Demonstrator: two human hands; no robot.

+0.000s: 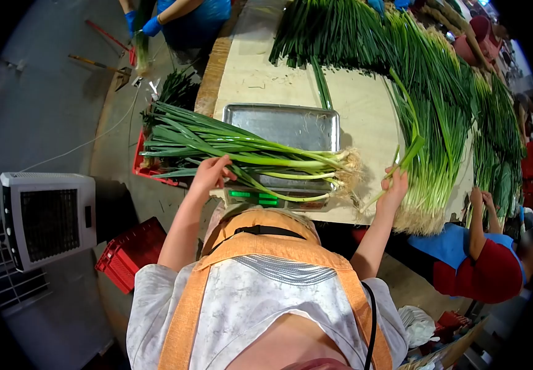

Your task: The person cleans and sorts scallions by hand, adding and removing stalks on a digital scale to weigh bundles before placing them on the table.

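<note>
Leafy green stalks (pixel 266 159) lie bundled across a shallow, shiny metal tray (pixel 278 117), pale ends trailing wispy, tangled roots to the right. At the bundle's near edge, the left hand (pixel 212 174), forearm reaching forward, curls its fingers against the smooth leaves; whether it grips them cannot be told. The right hand (pixel 394 185), arm extended, closes its fingers around a slender stalk (pixel 413 150) to the right of the bundle. Beyond, a dense, root-fringed heap of greens (pixel 439 154) spreads over the pale, flat worktop (pixel 248 68).
</note>
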